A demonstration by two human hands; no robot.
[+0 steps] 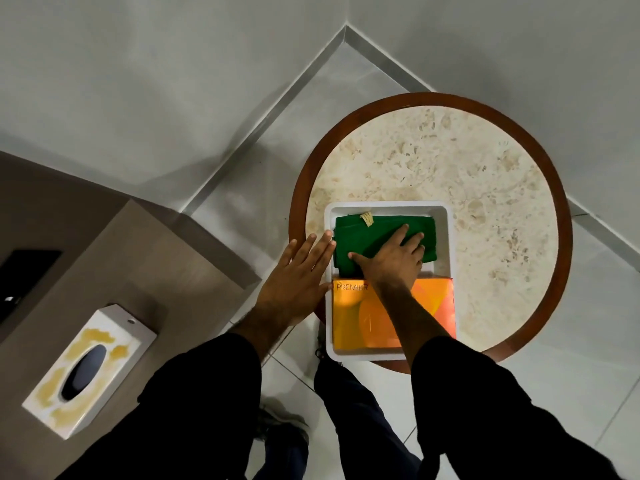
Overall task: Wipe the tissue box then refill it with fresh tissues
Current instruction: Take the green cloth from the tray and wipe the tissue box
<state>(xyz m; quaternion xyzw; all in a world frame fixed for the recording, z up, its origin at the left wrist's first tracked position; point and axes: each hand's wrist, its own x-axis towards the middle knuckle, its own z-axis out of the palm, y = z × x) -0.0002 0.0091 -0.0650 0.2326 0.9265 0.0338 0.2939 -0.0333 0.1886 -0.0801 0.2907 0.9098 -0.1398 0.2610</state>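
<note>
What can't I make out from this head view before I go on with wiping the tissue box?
- Green folded cloth: the right hand covers its near part, so whether the fingers grip it or only press is unclear.
- Orange Premier tissue pack: the right forearm crosses it.
- White tissue box with yellow marks: its dark oval slot hides the contents.
- White rectangular tray: the floor is covered.

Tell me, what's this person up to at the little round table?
The person is leaning over a round table that holds a white tray. Their right hand lies flat on a folded green cloth in the tray, apparently about to pick it up, while the left hand rests open against the tray's side. An orange pack of tissues lies in the tray's near end. The white tissue box sits apart on a brown counter, with yellowish stains on top.
</note>
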